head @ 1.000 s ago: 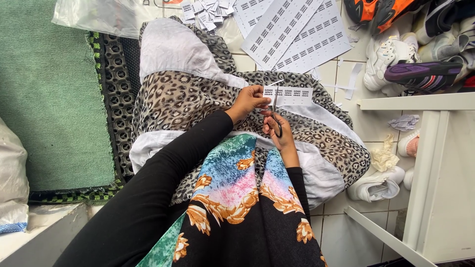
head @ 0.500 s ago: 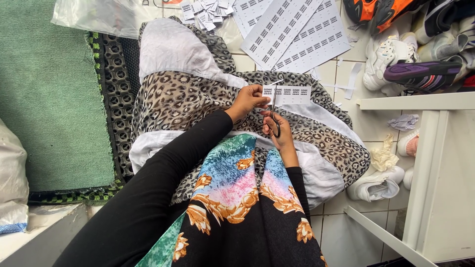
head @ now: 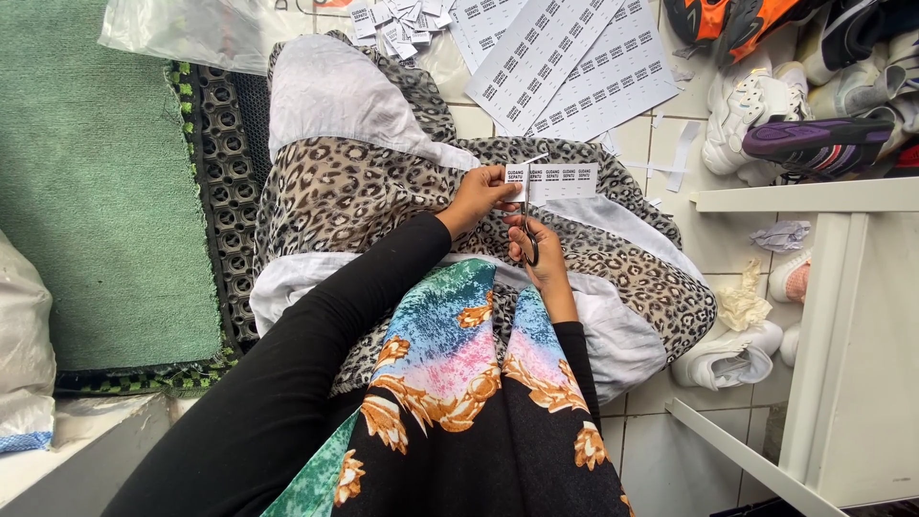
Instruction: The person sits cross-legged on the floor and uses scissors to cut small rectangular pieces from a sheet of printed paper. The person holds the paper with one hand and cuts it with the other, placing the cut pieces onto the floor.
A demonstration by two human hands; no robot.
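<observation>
My left hand [head: 481, 198] pinches the left end of a white strip of printed labels [head: 555, 180] above my lap. My right hand [head: 536, 251] grips a pair of dark-handled scissors [head: 527, 215], blades pointing up into the strip near its left end. Both arms wear black sleeves. My legs are covered by leopard-print and white cloth [head: 383, 191], and a colourful patterned garment [head: 459, 383] fills the near foreground.
Sheets of printed labels [head: 565, 57] and a heap of cut labels [head: 392, 19] lie on the tiled floor ahead. Shoes [head: 795, 86] are piled at the upper right, a white shelf frame [head: 842, 316] stands at the right, and a green mat [head: 96, 172] lies at the left.
The strip and both hands have barely shifted; the scissors stay at the strip's left part.
</observation>
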